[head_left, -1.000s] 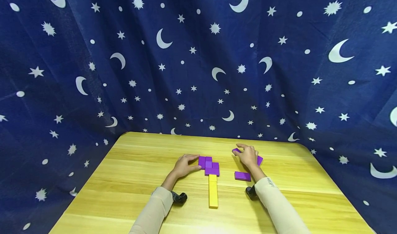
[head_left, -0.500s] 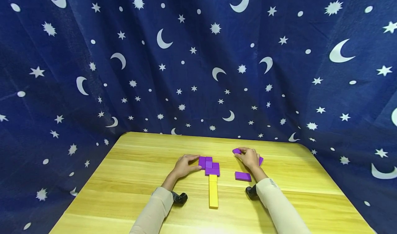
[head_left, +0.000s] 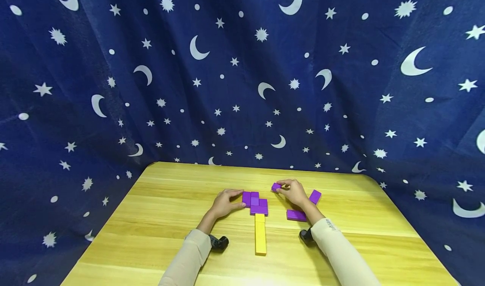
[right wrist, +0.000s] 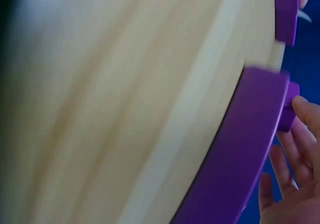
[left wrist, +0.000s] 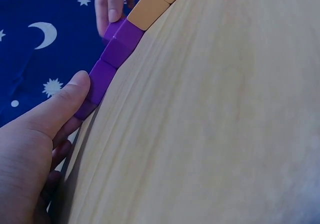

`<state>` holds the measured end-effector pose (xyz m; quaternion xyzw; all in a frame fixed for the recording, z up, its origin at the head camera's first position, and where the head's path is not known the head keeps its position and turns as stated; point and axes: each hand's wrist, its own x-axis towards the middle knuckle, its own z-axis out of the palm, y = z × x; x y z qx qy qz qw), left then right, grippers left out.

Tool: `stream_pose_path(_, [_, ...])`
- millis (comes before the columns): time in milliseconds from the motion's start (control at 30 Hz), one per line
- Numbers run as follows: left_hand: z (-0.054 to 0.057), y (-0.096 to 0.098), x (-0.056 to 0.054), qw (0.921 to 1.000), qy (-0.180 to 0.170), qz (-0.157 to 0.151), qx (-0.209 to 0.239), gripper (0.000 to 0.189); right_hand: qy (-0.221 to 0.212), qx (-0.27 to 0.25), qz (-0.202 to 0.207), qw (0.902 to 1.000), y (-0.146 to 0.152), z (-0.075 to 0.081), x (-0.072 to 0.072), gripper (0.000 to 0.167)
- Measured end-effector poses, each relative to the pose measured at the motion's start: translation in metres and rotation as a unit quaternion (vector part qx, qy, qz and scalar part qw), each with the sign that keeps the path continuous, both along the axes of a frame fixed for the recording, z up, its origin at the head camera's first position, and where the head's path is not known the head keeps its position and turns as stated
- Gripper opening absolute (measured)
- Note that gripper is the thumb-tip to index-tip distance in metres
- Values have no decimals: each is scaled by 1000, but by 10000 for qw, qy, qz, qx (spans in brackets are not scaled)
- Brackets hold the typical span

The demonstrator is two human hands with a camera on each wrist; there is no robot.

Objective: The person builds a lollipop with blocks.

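On the wooden table point(head_left: 182, 218), several purple blocks lie edge to edge in a stepped cluster point(head_left: 259, 209). My left hand point(head_left: 223, 204) pinches the leftmost purple block point(head_left: 246, 198) between thumb and fingers, its thumb on the block's side in the left wrist view. To the right of the cluster, my right hand point(head_left: 294, 192) holds a small purple block point(head_left: 276, 187) between thumb and forefinger; the other fingers are loosely bent in the right wrist view. A strip of yellow blocks point(head_left: 260, 237) runs from the cluster's near side toward me.
Near the right wrist lie a purple rectangular block point(head_left: 296, 215) and, farther back, another purple block point(head_left: 315, 196) set at an angle. A dark blue curtain point(head_left: 242, 88) with moons and stars hangs behind the table's far edge. Each wrist wears a black camera point(head_left: 219, 243).
My right hand has taken hold of the small purple block and moved it left toward the cluster, uncovering more of the angled block. My left hand stays in place.
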<state>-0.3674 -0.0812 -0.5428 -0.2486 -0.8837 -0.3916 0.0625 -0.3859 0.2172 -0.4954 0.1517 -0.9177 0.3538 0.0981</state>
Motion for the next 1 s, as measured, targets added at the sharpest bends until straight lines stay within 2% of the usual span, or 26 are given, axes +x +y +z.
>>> stream_pose_path(200, [-1,-1,-1,10000,-14,23,-28,59,-224,17,630,9978,-22,1,4,27])
stream_pose_path(433, [0,-2,-1,10000,-7,35,-23,60,-389,71,1164,9924,-29,-1,4,28])
stream_pose_path(567, [2,-1,0,10000,-39,27,-29,59,-546,56,1251,9906,-31,-2,3,29])
stream_pose_path(767, [2,0,0,9999,-82,69,-46,59,-747,-50,1161,9904,-33,0,6,26])
stream_pose_path(1000, [2,0,0,9999,-67,102,-65,59,-742,-84,1180,9902,-37,1,6,22])
